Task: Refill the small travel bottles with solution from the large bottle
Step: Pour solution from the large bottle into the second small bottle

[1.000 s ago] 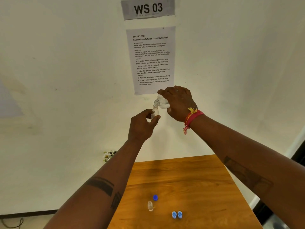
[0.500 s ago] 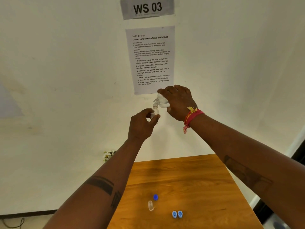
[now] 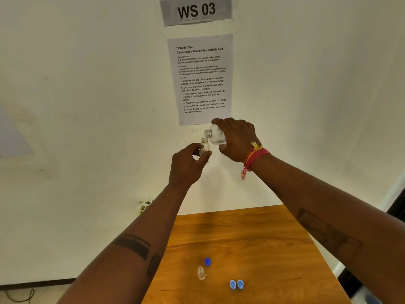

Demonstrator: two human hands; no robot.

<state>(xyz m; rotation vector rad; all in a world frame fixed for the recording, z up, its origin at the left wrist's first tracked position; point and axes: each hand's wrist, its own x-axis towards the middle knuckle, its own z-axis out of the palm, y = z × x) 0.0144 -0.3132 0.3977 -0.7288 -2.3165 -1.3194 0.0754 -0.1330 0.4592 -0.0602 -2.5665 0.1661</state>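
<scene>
A: What is lying nearest you on the wooden table (image 3: pixel 274 249)?

B: Two light blue caps (image 3: pixel 236 284) are sitting side by side, touching, at 6 o'clock. Just beyond them, toward 7 o'clock, a small clear bottle (image 3: pixel 201 272) is standing uncapped, with a dark blue cap (image 3: pixel 207 261) lying just beside it at its 1 o'clock.

A: And where are your hands sitting relative to the bottles?

B: Both of your arms are reaching up and forward, well above the table. Your left hand (image 3: pixel 188 164) is curling its thumb and fingers round the travel bottle (image 3: pixel 204 147), holding it upright with its open neck showing above your fingers. Your right hand (image 3: pixel 237 140), at the travel bottle's 2 o'clock, is gripping the large bottle (image 3: pixel 215 135) from above, tipping it so its open mouth is pointing toward 9 o'clock, just above the small neck. A red and yellow thread band (image 3: pixel 253 155) is wrapping your right wrist.

A: Any writing farther back?

B: On the wall, a sheet (image 3: pixel 200 79) is reading "TASK ID: 3724, Contact Lens Solution Travel Bottle Refill". Above it, at 12 o'clock, a sign (image 3: pixel 195 10) is reading "WS 03".
</scene>
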